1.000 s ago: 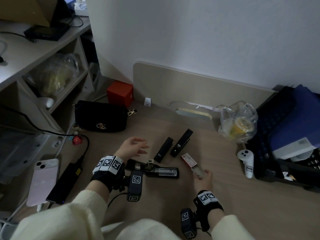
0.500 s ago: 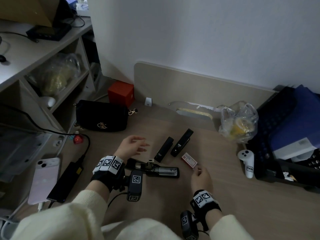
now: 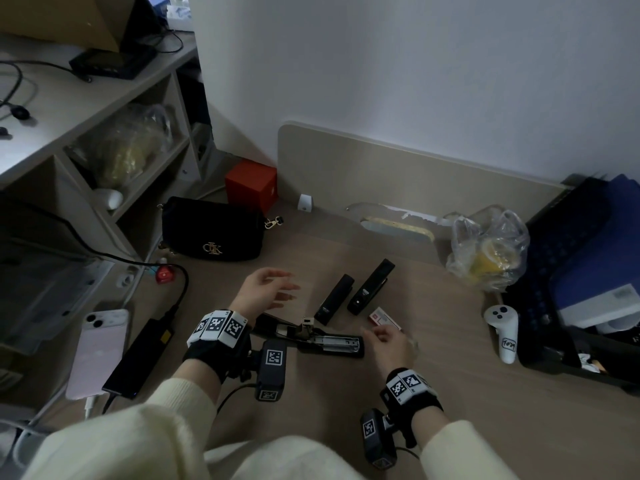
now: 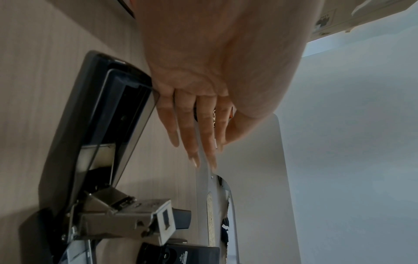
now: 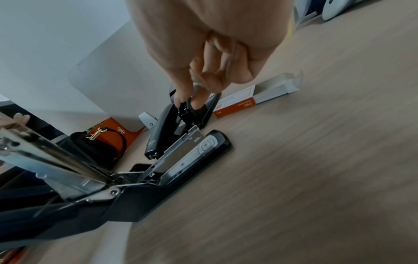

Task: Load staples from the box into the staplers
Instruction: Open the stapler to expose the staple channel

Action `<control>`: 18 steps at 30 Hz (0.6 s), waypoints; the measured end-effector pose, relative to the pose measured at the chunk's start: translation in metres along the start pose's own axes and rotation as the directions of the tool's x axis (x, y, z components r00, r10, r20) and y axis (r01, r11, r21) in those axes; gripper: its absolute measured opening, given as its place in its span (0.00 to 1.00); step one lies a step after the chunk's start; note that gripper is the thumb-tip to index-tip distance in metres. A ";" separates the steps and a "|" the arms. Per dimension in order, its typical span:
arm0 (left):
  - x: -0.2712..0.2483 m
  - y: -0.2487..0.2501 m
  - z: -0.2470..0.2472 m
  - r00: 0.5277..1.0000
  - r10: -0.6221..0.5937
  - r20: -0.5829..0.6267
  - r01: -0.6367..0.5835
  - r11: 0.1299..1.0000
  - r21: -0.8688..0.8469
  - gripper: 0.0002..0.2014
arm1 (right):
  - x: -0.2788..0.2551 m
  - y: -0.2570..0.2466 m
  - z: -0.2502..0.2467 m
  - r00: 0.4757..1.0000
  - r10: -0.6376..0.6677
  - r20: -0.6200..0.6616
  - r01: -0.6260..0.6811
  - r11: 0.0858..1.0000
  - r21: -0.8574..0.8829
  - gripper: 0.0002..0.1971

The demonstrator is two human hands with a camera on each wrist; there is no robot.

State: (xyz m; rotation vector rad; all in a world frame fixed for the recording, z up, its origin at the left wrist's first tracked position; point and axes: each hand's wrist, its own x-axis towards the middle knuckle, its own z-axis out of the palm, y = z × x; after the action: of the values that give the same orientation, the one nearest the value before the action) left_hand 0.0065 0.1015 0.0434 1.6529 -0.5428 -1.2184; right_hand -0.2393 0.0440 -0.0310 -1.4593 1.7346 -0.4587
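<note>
An opened black stapler lies flat on the wooden desk with its metal magazine exposed. Two closed black staplers lie side by side just behind it. To their right is the red-and-white staple box, its tray slid out. My right hand hovers at the open stapler's right end, thumb and fingers pinching a small silvery staple strip. My left hand floats above the desk left of the staplers, fingers straight and holding nothing.
A black handbag and a red box sit at the back left. A pink phone and a black charger lie at the left. On the right are a plastic bag, a white controller and a dark keyboard.
My right hand has left the staple box and moved back and left to the open stapler's right end. My left hand has hardly moved.
</note>
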 end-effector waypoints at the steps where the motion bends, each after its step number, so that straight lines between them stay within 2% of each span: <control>1: 0.000 0.000 0.000 1.000 0.002 -0.001 -0.002 1.000 -0.003 0.10 | 0.000 -0.001 -0.002 1.000 -0.009 0.007 0.009 1.000 -0.011 0.09; 6: -0.002 0.001 0.000 1.000 0.012 0.001 -0.012 1.000 -0.002 0.08 | 0.010 0.003 0.004 0.996 -0.037 0.078 0.034 0.999 0.040 0.07; 9: -0.004 0.001 0.001 1.000 0.026 -0.008 -0.026 1.000 -0.006 0.07 | 0.018 0.007 0.008 0.991 -0.073 0.112 0.069 0.997 0.036 0.10; 12: -0.006 -0.001 -0.001 0.996 0.054 -0.067 -0.057 0.998 -0.033 0.05 | 0.021 0.007 0.010 0.979 -0.103 0.178 0.103 0.995 0.008 0.14; 15: -0.005 -0.003 -0.005 0.990 0.063 -0.123 -0.068 0.997 -0.037 0.05 | 0.024 0.009 0.011 0.967 -0.076 0.242 0.081 0.997 -0.011 0.18; 18: -0.003 -0.004 -0.008 0.988 0.058 -0.146 -0.065 0.997 -0.042 0.06 | 0.027 0.011 0.015 0.963 -0.053 0.266 0.049 0.999 0.022 0.16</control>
State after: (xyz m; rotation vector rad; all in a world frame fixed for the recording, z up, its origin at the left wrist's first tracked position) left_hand 0.0113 0.1090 0.0418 1.6578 -0.4683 -1.0497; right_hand -0.2346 0.0246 -0.0573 -1.4837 1.4806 -0.2861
